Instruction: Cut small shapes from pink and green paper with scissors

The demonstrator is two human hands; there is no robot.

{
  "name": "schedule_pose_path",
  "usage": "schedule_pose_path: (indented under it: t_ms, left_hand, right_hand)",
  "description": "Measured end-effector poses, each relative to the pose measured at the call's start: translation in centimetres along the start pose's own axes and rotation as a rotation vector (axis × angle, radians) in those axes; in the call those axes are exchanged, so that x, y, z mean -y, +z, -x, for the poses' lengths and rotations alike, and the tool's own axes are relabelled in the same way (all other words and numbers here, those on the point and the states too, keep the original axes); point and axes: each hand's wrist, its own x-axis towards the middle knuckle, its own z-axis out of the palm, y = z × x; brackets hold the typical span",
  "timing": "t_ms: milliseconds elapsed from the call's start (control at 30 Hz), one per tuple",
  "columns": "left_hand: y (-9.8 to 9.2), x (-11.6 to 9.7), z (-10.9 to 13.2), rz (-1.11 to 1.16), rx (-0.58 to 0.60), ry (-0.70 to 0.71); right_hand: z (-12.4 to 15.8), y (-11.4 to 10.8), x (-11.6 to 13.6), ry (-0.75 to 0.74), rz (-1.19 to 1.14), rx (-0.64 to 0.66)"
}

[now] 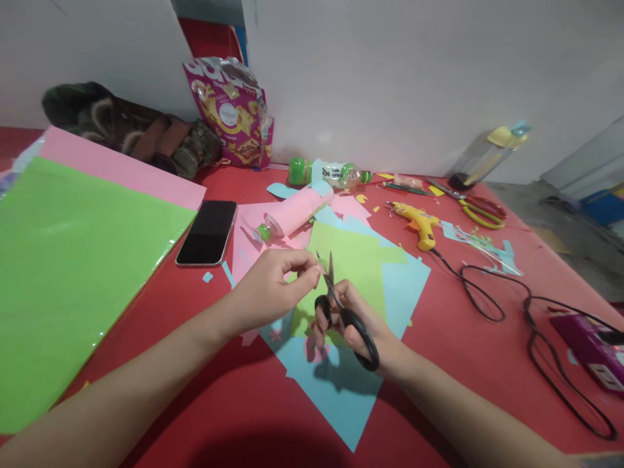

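Note:
Black-handled scissors (pixel 359 331) are in my right hand (pixel 363 315), fingers through the loops, blades slightly apart and pointing away from me. My left hand (pixel 277 286) is closed in a pinch right beside the blades; whatever lies between thumb and finger is too small to make out. Below both hands are a light green paper sheet (pixel 353 250) and a larger light blue sheet (pixel 336 403). A small pink star (pixel 276 335) rests on the blue sheet. Just beyond my left hand lies a bottle wrapped in pink paper (pixel 299 213), with a green cap.
A phone (pixel 207 233) and large green sheets (pixel 88 260) lie left. At the back are a snack bag (pixel 231 114) and a green bottle (pixel 299 171). Rightward are a yellow glue gun (pixel 416 224), its looping cord, pliers (pixel 480 211) and a purple power strip (pixel 587 348).

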Motion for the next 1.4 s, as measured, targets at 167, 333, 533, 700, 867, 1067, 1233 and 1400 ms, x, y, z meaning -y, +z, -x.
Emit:
schedule_pose_path:
  t_ms: [167,333,533,700,867,1067,1233,1400]
  left_hand:
    - [0.0,0.0,0.0,-0.011,-0.003,0.007]
    - [0.0,0.0,0.0,-0.006,0.003,0.012]
    - [-0.1,0.0,0.0,-0.019,0.013,0.028]
    - [-0.3,-0.1,-0.1,-0.044,0.023,0.042]
    - [-0.4,-0.1,-0.1,-0.044,0.035,0.053]
    - [-0.7,-0.1,-0.1,-0.048,0.056,0.059]
    - [-0.8,-0.3,-0.2,-0.059,0.079,0.053]
    - [-1.0,-0.4,-0.2,-0.065,0.092,0.055]
  right_hand:
    - [0.0,0.0,0.0,0.007,0.011,-0.01]
    - [0.0,0.1,0.1,0.006,0.006,-0.005]
    - [0.0,0.2,0.2,0.034,0.008,-0.02]
    - [0.0,0.2,0.2,0.032,0.007,-0.02]
    - [-0.1,0.3,0.3,0.035,-0.003,-0.019]
    - [-0.1,0.4,0.4,0.023,-0.026,0.008]
    - [-0.1,0.4,0.5,0.045,-0.035,0.003]
    - [-0.1,0.3,0.4,0.05,-0.029,0.013]
